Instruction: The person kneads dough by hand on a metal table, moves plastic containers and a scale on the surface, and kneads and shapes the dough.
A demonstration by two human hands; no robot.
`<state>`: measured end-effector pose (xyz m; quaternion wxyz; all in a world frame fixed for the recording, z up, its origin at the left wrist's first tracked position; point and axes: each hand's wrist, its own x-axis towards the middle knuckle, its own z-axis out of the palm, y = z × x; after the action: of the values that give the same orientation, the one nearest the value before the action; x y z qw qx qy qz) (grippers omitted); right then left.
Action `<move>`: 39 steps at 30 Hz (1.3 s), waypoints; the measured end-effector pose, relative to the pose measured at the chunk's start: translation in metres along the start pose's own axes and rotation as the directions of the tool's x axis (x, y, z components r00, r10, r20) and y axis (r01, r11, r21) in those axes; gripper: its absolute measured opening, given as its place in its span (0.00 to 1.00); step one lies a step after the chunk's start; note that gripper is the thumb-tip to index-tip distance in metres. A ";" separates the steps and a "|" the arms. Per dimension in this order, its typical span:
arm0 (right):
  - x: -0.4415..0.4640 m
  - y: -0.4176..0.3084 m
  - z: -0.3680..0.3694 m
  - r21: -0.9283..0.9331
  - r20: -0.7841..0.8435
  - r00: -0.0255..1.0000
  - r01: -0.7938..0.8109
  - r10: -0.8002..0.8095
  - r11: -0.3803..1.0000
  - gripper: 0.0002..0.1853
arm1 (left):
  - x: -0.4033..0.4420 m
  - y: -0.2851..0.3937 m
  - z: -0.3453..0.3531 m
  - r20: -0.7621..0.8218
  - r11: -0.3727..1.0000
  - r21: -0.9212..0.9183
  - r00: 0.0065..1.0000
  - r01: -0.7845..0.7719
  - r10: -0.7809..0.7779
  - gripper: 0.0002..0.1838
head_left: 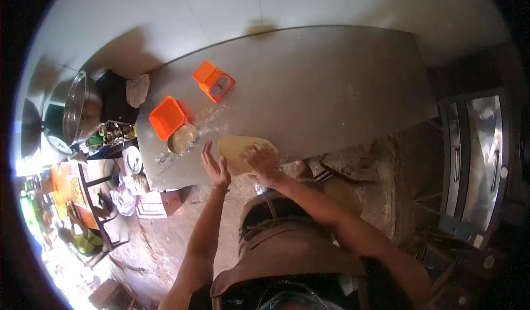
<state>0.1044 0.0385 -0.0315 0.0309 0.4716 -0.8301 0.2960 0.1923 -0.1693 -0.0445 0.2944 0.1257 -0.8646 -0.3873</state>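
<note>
A pale yellow sheet of dough point(231, 149) lies at the table's front edge. My right hand point(263, 162) rests on its right part from above, with the fingers spread over the surface. Just left of the dough, my left hand point(216, 168) is open, fingers stretched and thumb apart, holding nothing. Whether its palm touches the dough's edge I cannot tell. Beyond my left hand stands a round metal pan or bowl point(183, 138) with pale contents, and white flour point(212, 120) is scattered on the table near it.
The grey table point(331, 83) runs along the wall. On it are an orange tray point(168, 118) and an orange kitchen scale point(214, 81). A large metal bowl point(83, 108) stands at left. At lower left a person in a green top point(87, 242) sits by another table; a metal-doored cabinet point(480, 166) stands right.
</note>
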 end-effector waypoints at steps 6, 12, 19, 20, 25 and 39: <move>-0.079 0.037 -0.015 0.050 -0.133 0.991 -0.020 0.026 0.999 0.44 | -0.003 0.059 0.047 0.229 0.977 -0.060 0.956 0.202 -0.184 0.40; -0.101 0.072 -0.054 0.464 -0.037 0.785 -0.534 0.618 0.707 0.41 | 0.074 0.186 0.113 0.388 0.993 0.100 0.922 -0.059 0.016 0.35; -0.122 0.120 -0.150 0.126 -0.462 0.660 -0.613 0.593 0.780 0.42 | 0.110 0.261 0.194 0.551 0.941 -0.327 0.790 -0.090 0.268 0.33; -0.131 0.135 -0.169 0.113 -0.380 0.703 -0.609 0.601 0.785 0.40 | 0.105 0.255 0.208 0.560 0.939 -0.332 0.780 -0.096 0.278 0.33; -0.143 0.162 -0.148 0.045 -0.374 0.657 -0.692 0.654 0.721 0.35 | 0.038 0.212 0.286 0.626 0.918 -0.279 0.671 -0.283 0.397 0.50; -0.040 0.429 -0.177 -0.167 -0.295 0.457 -0.889 0.839 0.426 0.39 | 0.214 0.222 0.537 0.670 0.972 0.087 0.735 -0.217 0.104 0.47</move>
<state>-0.2578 0.3243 -0.0971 0.0140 -0.0601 -0.9819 0.1790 -0.3013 0.2039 -0.0742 -0.0091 -0.0715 -0.9483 -0.3091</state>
